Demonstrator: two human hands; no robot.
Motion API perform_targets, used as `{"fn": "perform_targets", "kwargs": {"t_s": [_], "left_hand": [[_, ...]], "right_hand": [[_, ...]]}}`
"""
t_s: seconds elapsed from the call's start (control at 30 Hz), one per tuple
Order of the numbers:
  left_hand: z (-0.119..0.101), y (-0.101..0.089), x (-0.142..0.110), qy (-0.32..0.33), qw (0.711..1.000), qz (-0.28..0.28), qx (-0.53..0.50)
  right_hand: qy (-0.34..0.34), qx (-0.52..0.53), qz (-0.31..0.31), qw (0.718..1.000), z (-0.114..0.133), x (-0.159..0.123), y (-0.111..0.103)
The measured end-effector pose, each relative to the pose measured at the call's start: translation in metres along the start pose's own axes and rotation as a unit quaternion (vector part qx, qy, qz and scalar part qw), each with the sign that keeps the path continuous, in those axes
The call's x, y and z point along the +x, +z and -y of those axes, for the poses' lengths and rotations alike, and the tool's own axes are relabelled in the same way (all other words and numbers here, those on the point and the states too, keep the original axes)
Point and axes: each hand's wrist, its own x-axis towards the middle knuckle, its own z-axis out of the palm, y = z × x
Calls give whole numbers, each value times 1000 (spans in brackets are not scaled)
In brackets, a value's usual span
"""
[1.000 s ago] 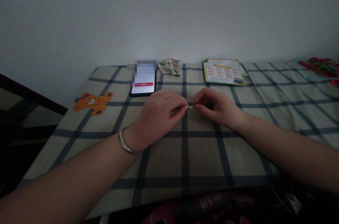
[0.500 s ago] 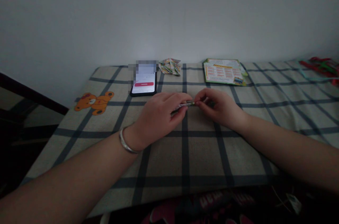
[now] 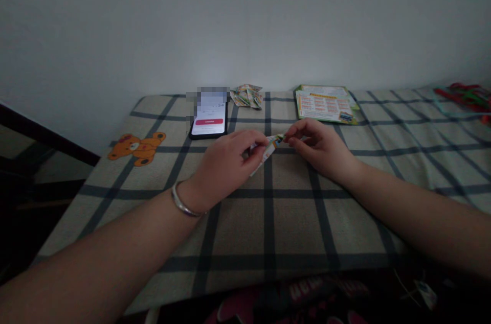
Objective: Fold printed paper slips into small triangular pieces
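Note:
Between my hands is a small folded piece of printed paper [image 3: 271,148], white with orange, green and blue patches. My left hand [image 3: 233,160], with a silver bangle at the wrist, pinches it between thumb and fingers and hides part of its left side. At the paper's upper right tip are the thumb and bent fingers of my right hand [image 3: 316,145], closed in a pinch. Both hands are low over the checked tablecloth [image 3: 245,232]. Beyond them, near the wall, lie several folded paper pieces [image 3: 246,96] with a similar print.
A phone [image 3: 209,119] with a lit screen is behind my left hand. A stack of printed sheets [image 3: 326,105] lies at the back right. An orange bear cutout [image 3: 137,148] rests at the left, and red and green items [image 3: 466,96] are at the far right.
The folded paper has turned from nearly edge-on so its printed face shows, slanting up to the right. My right hand has risen slightly with its tip.

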Motion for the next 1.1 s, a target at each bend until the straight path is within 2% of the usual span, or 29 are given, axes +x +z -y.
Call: {"fn": "perform_targets", "kwargs": {"t_s": [0.17,0.37,0.53,0.77,0.93,1.1], "left_hand": [[2,-1,1,-26,999,2,-21],[4,-3,-1,23,1000,-3,-14],[6,-3,0,54,997,9,51],[6,-5,2,67,994,7,86],[5,-5,1,64,993,-26,100],[4,-4,1,71,991,-26,108]], "right_hand": [[-18,-34,4,999,3,-2,1],[-18,-50,6,999,-1,-2,-1],[-49,-72,52,995,0,-3,-2],[-83,-100,89,988,8,-6,-6],[-90,-98,87,987,9,-7,-7],[-92,-106,52,989,7,-9,-5]]}}
